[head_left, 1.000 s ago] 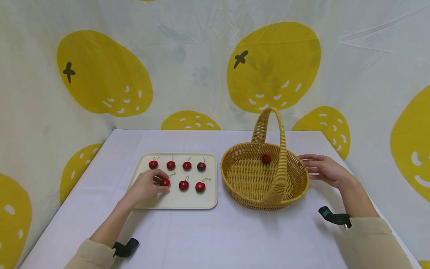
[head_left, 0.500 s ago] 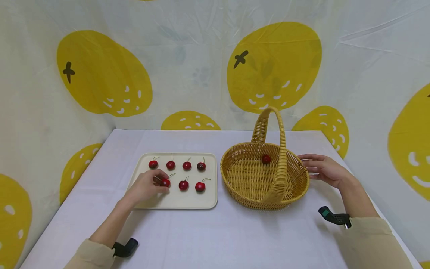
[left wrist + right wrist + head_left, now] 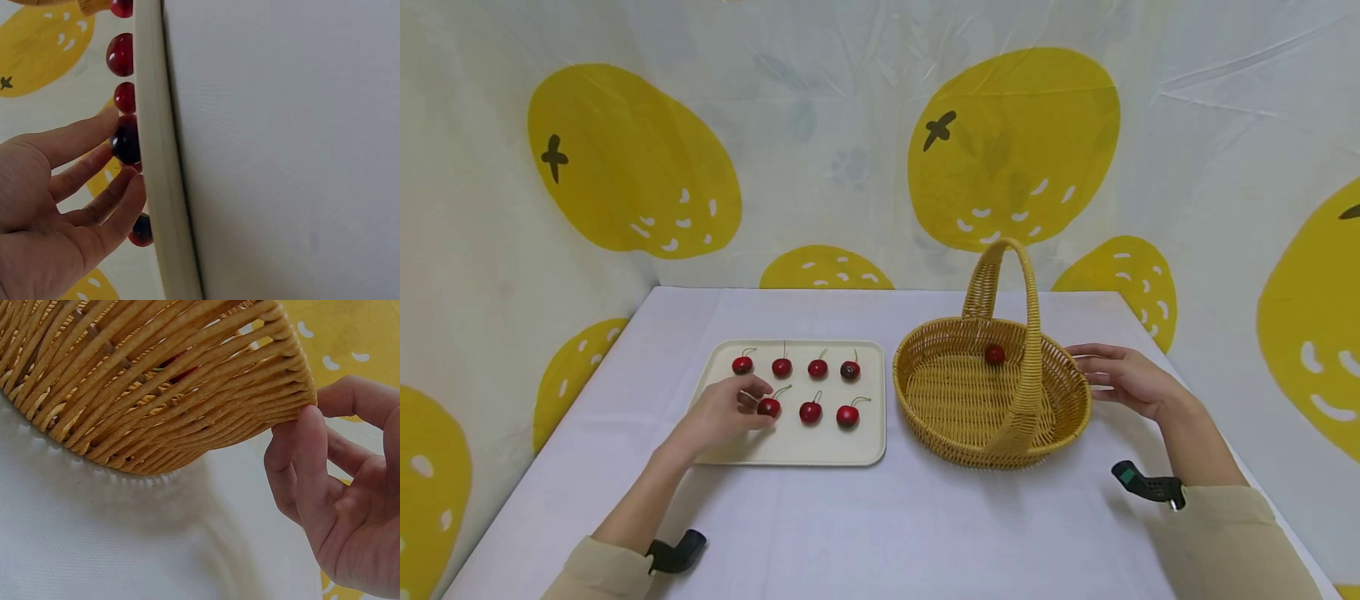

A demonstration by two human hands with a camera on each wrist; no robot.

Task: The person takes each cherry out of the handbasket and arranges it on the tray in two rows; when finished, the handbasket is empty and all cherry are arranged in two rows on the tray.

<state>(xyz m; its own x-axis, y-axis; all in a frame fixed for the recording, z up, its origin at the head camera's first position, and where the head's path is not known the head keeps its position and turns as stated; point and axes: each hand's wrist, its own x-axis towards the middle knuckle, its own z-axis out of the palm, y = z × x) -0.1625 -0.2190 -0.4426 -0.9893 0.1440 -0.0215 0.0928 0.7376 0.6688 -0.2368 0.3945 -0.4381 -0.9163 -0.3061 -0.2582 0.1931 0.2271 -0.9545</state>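
Note:
My left hand (image 3: 726, 415) is over the left part of the cream tray (image 3: 790, 450), its fingers and thumb loosely spread beside the front-left cherry (image 3: 769, 407). A gap shows between thumb and fingers, and the cherry rests on the tray. In the left wrist view, fingertips are close to a dark cherry (image 3: 127, 142); whether they touch it I cannot tell. On the right, my right hand (image 3: 1131, 382) has its fingertips against the outer side of the wicker basket (image 3: 917, 429). The right wrist view shows thumb and fingers at the basket's edge (image 3: 294, 394). One cherry (image 3: 995, 355) lies inside the basket.
Several more stemmed cherries stand in two rows on the tray, such as the front-right cherry (image 3: 847, 416). The basket's tall arched handle (image 3: 1030, 333) rises over its opening. A white cloth (image 3: 880, 533) covers the table, and a lemon-print curtain (image 3: 850, 125) hangs behind.
My left hand has drawn slightly left, and its fingers have come away from the front-left cherry, which stays in its spot. The right hand and basket have not moved.

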